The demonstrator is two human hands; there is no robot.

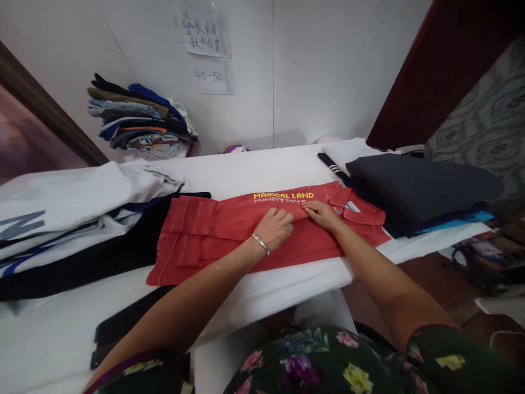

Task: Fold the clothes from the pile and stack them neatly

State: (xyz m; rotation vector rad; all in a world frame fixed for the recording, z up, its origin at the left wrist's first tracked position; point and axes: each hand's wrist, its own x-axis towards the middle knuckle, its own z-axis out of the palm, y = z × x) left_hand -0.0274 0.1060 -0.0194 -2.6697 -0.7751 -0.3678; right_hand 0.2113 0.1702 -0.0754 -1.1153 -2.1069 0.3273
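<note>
- Shirt (305, 239): red cloth, pale-stitched, folded oblong.
- Collar (365, 213) rightward; long axis along the counter (246, 171).
- Left hand (275, 227), right hand (323, 215): fingers curled on it; whether pinching, cannot tell.

Behind the red shirt (233, 224), a bare lane of white tabletop (238, 174) permitted lateral passage; the wall (320, 71) bounded it at the rear. The light garment pile (74, 189) blocked the left side, the dark garment stack (406, 186) the right. Between left hand (274, 227) and right hand (322, 214), only a narrow gap existed. Both forearms (213, 284) obstructed the front edge.
</note>
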